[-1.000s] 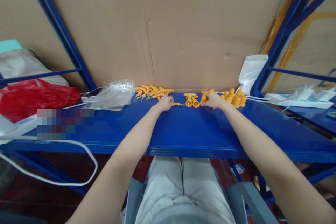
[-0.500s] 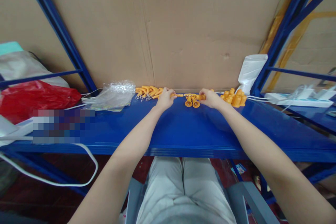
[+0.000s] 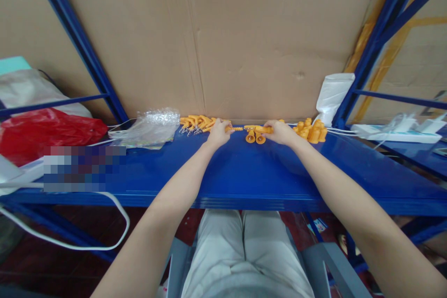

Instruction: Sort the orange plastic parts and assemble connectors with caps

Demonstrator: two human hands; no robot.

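Both my hands reach to the back of a blue metal shelf (image 3: 244, 177). My left hand (image 3: 218, 132) is closed round an orange threaded plastic rod (image 3: 238, 128) that sticks out to the right. My right hand (image 3: 281, 131) is closed on an orange plastic sleeve (image 3: 264, 129) pointing at that rod; the two parts nearly meet. Two orange cup-shaped pieces (image 3: 254, 137) lie on the shelf just under the gap. A pile of orange T-shaped pieces (image 3: 197, 122) lies left of my left hand, and a heap of orange caps (image 3: 312, 131) sits right of my right hand.
A cardboard sheet (image 3: 223, 46) backs the shelf. A clear plastic bag (image 3: 148, 126) and a red bag (image 3: 45, 130) lie at the left, with a white cable (image 3: 70, 242) hanging below. A white pouch (image 3: 331, 95) and a white power strip (image 3: 394, 134) are at the right.
Both hands moved back toward the cardboard and closer together. The rod in my left hand and the sleeve in my right hand came nearly end to end above the two cup pieces.
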